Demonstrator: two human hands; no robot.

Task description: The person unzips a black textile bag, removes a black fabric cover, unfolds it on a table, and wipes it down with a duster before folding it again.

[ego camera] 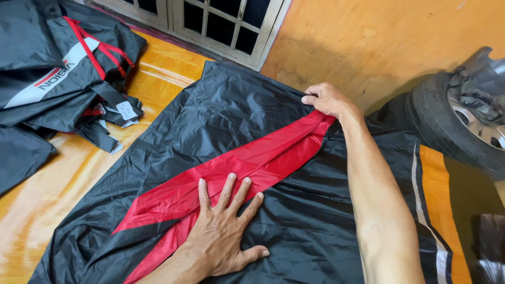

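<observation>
Black nylon cover (221, 113) with a red stripe (247, 160) spread flat on the orange tiled floor (47, 194), filling the middle of the view from the bottom edge up to near the window frame (221, 23).

Left hand (223, 231): flat, fingers splayed wide, palm pressed down on the lower part of the red stripe and the black fabric beside it. Gripping nothing.

Right hand (323, 99): fingers curled, pinching the fabric at the far end of the red stripe, near the cover's upper right edge. Forearm lying diagonally across the cover's right part.

Edges: far corner of the cover just short of the window frame; left edge running diagonally down toward the bottom-left corner of the view. Right side overlapping a second piece with orange and white stripes (434, 210).

Open room: bare floor strip to the left, between the cover's left edge and a heap of black rain gear with red zips (63, 73) in the upper left. Well apart from the cover.

Obstructions: car tyre with wheel (457, 126) leaning at the right, close to the right hand and against the orange wall (379, 42). Tight on that side.
</observation>
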